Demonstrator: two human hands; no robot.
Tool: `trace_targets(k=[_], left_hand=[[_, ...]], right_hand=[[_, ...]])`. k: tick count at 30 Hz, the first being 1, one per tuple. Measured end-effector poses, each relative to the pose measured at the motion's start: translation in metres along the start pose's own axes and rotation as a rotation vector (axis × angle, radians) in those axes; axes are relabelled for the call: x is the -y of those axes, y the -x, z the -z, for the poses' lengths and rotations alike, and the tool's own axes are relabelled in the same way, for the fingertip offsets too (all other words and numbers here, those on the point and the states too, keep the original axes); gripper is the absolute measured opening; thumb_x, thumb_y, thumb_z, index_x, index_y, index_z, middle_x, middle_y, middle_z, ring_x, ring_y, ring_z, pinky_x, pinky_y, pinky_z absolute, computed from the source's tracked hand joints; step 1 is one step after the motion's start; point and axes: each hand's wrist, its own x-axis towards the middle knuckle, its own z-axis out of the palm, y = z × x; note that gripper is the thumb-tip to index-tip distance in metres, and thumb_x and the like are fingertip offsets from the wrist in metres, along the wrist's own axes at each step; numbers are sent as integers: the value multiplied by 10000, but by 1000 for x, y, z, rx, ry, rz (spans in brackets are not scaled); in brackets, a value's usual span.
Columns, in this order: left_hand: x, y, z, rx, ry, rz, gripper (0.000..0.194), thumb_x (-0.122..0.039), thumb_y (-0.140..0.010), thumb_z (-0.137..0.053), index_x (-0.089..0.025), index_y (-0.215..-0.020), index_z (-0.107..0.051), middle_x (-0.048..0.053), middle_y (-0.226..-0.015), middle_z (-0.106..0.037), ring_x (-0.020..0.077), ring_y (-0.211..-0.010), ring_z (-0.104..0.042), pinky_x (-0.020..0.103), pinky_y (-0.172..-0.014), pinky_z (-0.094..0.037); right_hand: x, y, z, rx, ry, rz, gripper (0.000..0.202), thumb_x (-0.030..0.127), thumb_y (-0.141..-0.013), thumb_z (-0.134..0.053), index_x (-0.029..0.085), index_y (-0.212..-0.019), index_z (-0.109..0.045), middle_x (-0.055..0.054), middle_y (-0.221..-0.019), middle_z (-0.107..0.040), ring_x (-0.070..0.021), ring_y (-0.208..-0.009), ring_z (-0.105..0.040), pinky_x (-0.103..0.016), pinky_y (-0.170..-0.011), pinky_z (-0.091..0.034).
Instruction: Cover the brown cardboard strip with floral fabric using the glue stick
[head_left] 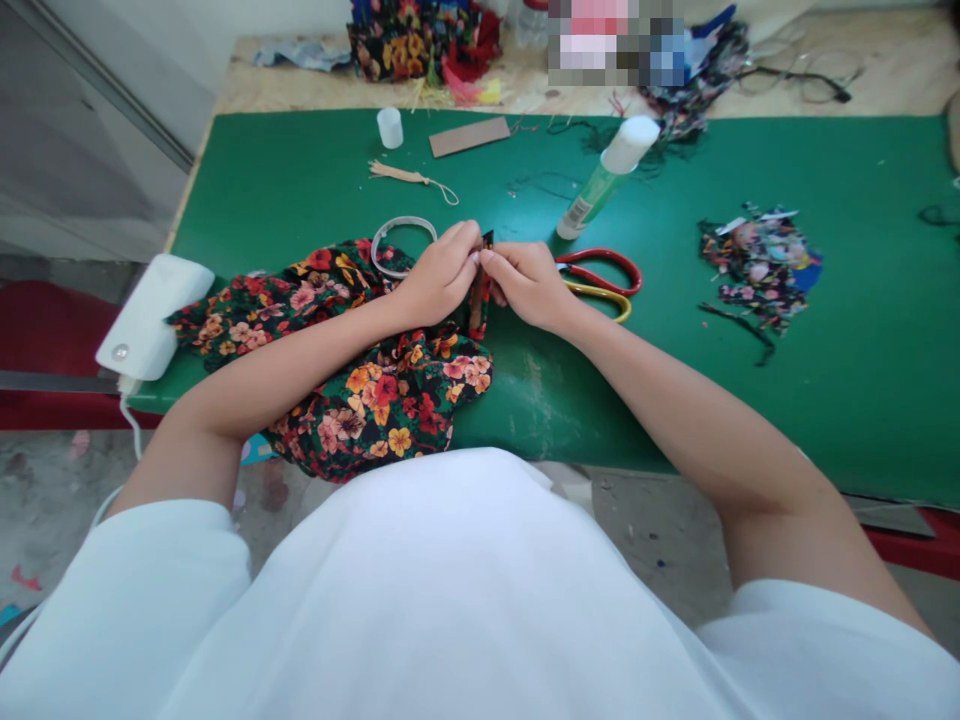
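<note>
Dark floral fabric (375,400) with red, orange and pink flowers lies bunched over the front edge of the green tabletop. My left hand (446,275) is closed on a folded edge of it, and my right hand (529,285) pinches the same edge from the right. The fingertips of both hands meet there. Below them a narrow brownish strip shows along the fold. A pale ring (375,250) lies on the fabric beside my left hand. Scissors (611,275) with red and yellow handles rest just right of my right hand, their blades hidden.
A glue stick (607,180) stands behind the scissors. Farther back are a white cap (390,128), a brown strip (469,137) and a beige cord (412,178). Fabric scraps (761,265) lie at right, a white device (154,317) at the left edge. More floral cloth (390,45) is at the back.
</note>
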Motion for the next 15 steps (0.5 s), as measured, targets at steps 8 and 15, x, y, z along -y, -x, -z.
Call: trace_targets(k=[8,15], left_hand=[[3,1,-5,-41,-6,-26,498,-630,-1084,-140,-229,-994,-421,51,-934,-467,187,-894,-542,423,-866,-506],[-2,-4,-1,-20,47,3,500,-682,-1058,-176,-255,-905,-387,41,-868,-445,198,-854,-500,428,-798,-494]], right_hand=[[3,0,0,-4,-15,-4,547,479,-1086,-487,230,-599,-464,35,-506,-485,-121,-531,-450,-307,-625,-389],[2,0,1,-4,-46,-10,604,642,-1051,-461,242,-599,-468,26,-500,-493,-133,-534,-447,-311,-602,-388]])
